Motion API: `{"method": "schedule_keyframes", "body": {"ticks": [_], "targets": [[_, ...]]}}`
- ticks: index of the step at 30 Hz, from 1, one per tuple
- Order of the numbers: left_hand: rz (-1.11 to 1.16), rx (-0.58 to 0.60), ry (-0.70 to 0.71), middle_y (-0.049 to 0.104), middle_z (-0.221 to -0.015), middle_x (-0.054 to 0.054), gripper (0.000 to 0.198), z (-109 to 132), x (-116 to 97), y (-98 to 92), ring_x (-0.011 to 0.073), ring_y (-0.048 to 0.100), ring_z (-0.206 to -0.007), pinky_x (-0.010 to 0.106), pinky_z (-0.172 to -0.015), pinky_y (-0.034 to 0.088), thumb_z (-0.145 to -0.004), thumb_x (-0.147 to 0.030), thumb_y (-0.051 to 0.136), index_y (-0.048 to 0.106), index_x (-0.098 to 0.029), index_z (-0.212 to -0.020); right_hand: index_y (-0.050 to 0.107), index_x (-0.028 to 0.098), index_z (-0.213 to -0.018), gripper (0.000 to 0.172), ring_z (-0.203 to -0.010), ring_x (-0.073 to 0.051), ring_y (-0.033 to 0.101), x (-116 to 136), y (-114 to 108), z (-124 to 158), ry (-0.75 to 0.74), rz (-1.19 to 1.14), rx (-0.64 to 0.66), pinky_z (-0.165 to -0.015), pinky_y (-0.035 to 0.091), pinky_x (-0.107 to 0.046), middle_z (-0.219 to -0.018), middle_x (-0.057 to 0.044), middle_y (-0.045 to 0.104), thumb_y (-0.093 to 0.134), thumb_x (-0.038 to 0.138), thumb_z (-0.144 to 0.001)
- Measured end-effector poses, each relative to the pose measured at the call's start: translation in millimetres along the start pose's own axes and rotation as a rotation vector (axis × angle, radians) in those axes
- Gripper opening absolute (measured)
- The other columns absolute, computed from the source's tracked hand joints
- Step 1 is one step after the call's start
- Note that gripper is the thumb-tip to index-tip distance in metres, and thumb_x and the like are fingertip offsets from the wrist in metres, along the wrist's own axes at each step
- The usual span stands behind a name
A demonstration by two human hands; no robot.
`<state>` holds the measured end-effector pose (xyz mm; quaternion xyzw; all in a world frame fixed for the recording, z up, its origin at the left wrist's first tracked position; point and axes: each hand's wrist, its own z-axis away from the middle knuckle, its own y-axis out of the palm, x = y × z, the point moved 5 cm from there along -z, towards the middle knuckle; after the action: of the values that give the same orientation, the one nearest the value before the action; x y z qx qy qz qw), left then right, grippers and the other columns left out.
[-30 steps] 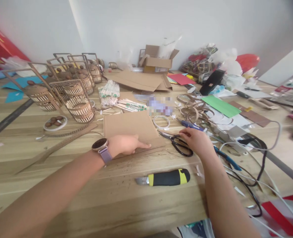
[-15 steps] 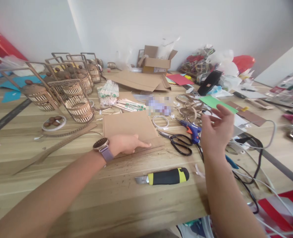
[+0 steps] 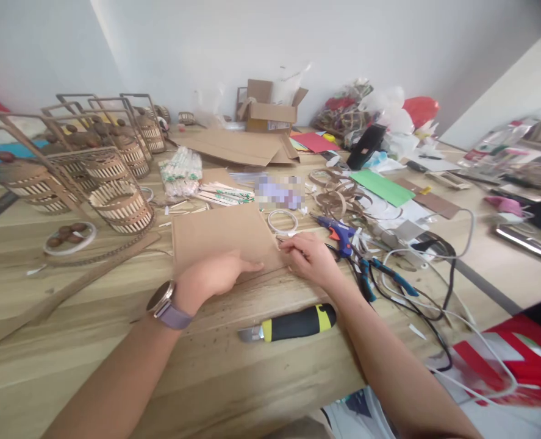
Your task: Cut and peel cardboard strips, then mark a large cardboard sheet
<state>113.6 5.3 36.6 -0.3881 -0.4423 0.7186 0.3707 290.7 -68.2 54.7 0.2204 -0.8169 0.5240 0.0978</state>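
Note:
A flat tan cardboard sheet [image 3: 219, 228] lies in front of me. My left hand [image 3: 213, 274], with a watch on its wrist, rests on the sheet's near part. Its index finger is stretched out to the right; the other fingers are partly hidden beneath it. At the sheet's right edge my right hand [image 3: 309, 259] is closed, fingers curled together; what they hold, if anything, is hidden. Nearer to me lies a black and yellow utility knife [image 3: 297, 324], blade out to the left. The scissors are largely covered by my right hand.
A blue glue gun [image 3: 338, 231] and pliers [image 3: 380, 277] lie to the right among cables. A white ring [image 3: 282, 222] sits beyond the sheet. Several small bamboo baskets [image 3: 121, 207] with handles stand left. Behind are loose cardboard [image 3: 233, 146] and an open box [image 3: 270, 113].
My right hand has come down from the air, leftward, to the cardboard's right edge, and its fingers have closed. My left hand stays on the sheet. The view has shifted to the right.

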Motion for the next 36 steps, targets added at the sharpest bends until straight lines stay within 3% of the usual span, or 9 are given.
{"method": "schedule_keyframes", "body": {"ticks": [5,12,16,22,36], "targets": [[-0.015,0.025,-0.014,0.06,-0.094,0.003,0.078,1.5,-3.2,-4.4,0.0122,0.054,-0.064,0.019,-0.058,0.038,-0.081,0.001,0.043,0.045,-0.045,-0.144,0.07,0.023,-0.092,0.025,-0.078,-0.02,0.063,0.6,3.3,1.6,0.016,0.032,0.001,-0.086,0.044,-0.038,-0.081,-0.004,0.073,0.045,0.021,-0.092],[0.013,0.051,-0.049,0.06,-0.097,0.005,0.073,4.7,-7.1,-10.2,0.0167,0.057,-0.068,0.025,-0.061,0.039,-0.086,-0.002,0.044,0.044,-0.046,-0.144,0.07,0.022,-0.09,0.028,-0.088,-0.023,0.064,-9.1,6.7,2.5,0.02,-0.011,-0.072,-0.082,0.048,-0.038,-0.09,-0.006,0.073,0.044,0.015,-0.088],[0.016,0.078,-0.047,0.06,-0.102,0.006,0.069,4.2,-6.9,-9.4,0.0179,0.06,-0.072,0.025,-0.063,0.041,-0.089,-0.006,0.045,0.042,-0.046,-0.145,0.069,0.021,-0.1,0.023,-0.089,-0.025,0.066,-12.6,11.8,0.1,0.076,0.004,0.003,-0.084,0.048,-0.039,-0.095,-0.008,0.073,0.05,0.032,-0.094],[-0.018,0.072,-0.052,0.059,-0.101,0.006,0.066,4.2,-7.8,-12.8,0.0129,0.055,-0.06,0.023,-0.056,0.038,-0.089,-0.007,0.044,0.047,-0.045,-0.143,0.069,0.02,-0.099,0.026,-0.096,-0.025,0.065,-15.4,25.7,-7.9,0.085,-0.013,0.148,-0.088,0.048,-0.04,-0.1,-0.009,0.073,0.047,0.032,-0.095],[-0.027,0.083,-0.071,0.056,-0.098,0.004,0.07,8.2,-10.5,-16.1,0.0101,0.049,-0.056,0.021,-0.051,0.032,-0.088,-0.005,0.044,0.043,-0.048,-0.143,0.071,0.022,-0.098,0.027,-0.095,-0.028,0.063,-26.5,25.3,0.4,0.156,0.077,0.178,-0.085,0.047,-0.041,-0.098,-0.007,0.075,0.048,0.033,-0.091]]}}
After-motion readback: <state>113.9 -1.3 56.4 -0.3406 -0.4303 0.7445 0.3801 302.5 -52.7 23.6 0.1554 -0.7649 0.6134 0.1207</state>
